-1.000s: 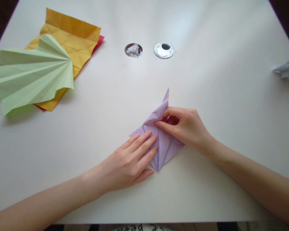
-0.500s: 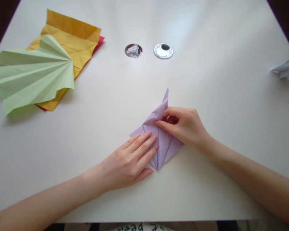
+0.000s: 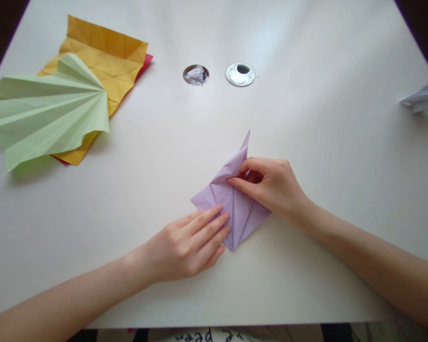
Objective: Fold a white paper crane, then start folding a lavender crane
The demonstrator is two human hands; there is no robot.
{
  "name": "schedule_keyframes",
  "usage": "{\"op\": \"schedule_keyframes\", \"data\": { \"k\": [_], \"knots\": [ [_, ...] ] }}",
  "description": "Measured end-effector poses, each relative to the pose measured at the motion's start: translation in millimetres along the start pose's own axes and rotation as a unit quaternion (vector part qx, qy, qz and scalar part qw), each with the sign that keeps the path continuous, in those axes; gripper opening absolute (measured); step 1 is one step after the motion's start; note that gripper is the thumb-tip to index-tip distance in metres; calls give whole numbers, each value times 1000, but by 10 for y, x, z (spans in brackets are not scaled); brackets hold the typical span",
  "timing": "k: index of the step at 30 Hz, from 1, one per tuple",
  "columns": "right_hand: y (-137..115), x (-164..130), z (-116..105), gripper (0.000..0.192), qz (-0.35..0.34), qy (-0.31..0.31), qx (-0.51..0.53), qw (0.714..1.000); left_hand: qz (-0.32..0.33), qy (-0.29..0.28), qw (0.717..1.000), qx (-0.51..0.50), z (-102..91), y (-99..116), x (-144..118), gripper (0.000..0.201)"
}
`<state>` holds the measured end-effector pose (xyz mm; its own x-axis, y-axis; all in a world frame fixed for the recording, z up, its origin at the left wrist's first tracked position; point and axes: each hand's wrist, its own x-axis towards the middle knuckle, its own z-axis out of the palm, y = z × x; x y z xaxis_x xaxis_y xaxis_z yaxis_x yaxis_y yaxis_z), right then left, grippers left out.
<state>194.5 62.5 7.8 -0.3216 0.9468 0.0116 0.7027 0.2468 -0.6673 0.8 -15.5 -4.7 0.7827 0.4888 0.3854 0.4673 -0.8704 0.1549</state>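
Observation:
A folded sheet of purple origami paper (image 3: 240, 213) lies on the white table, its lower corner toward me and a narrow point rising at the far end. Creases run down its front. My left hand (image 3: 189, 244) rests over the lower left part, fingers stretched out flat on the paper. Higher up, my right hand (image 3: 267, 180) pinches a raised flap between thumb and index finger. The right hand's palm side hides part of the paper's right half.
At the upper left, a pleated light green paper (image 3: 57, 104) overlaps a creased yellow paper (image 3: 107, 61), with red paper (image 3: 144, 66) beneath. Two round table openings, one with crumpled material (image 3: 196, 75), the other with a silver ring (image 3: 240, 75), sit at the back. White folded paper (image 3: 424, 97) is far right.
My left hand has slid slightly down toward me, uncovering more of the paper's left side. My right hand keeps its pinch on the flap, nearly still.

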Motion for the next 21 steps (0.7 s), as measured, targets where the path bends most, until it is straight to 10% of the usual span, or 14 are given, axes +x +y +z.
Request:
{"op": "schedule_keyframes", "data": {
  "k": [21],
  "knots": [
    [-10,4,-12,16,-5,-3,-2,1000,-100,-119,982,-109,-67,-222,15,27]
  ]
}}
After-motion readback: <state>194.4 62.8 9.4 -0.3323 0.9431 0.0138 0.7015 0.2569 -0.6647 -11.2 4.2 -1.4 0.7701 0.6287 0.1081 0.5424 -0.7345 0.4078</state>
